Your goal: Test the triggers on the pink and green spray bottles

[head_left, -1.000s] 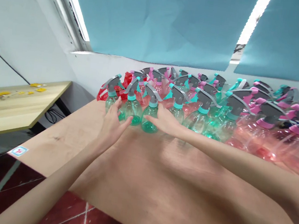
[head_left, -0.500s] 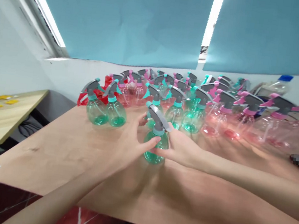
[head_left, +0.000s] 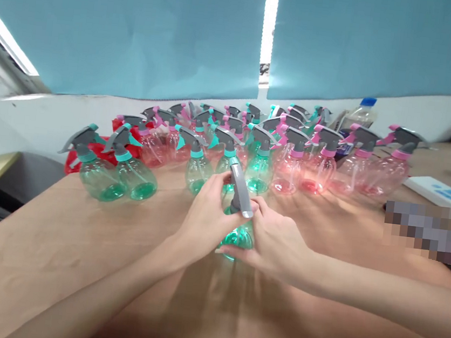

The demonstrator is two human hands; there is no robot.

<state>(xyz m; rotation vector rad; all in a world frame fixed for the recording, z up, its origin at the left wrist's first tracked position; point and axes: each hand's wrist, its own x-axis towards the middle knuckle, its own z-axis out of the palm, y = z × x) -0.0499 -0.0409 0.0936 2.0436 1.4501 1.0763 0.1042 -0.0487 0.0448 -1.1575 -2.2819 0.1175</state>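
One spray bottle point(head_left: 239, 237), near-upright, inside the bench's front edge point(head_left: 206, 335), between your left hand point(head_left: 209, 210) and right hand point(head_left: 280, 240), both clasping it.

The left forearm point(head_left: 127, 282) and right forearm point(head_left: 377, 299) are extended inward from either side. The left hand point(head_left: 210, 208) is cupped, thumb point(head_left: 239, 221) laid across; the right hand point(head_left: 277, 237) is curved opposite, its thumb stretched lower, its fingers point(head_left: 262, 207) bent above.

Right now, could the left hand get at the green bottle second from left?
Probably, once the left hand lets go of the front bottle; nothing seems to stand between that hand and the second bottle.
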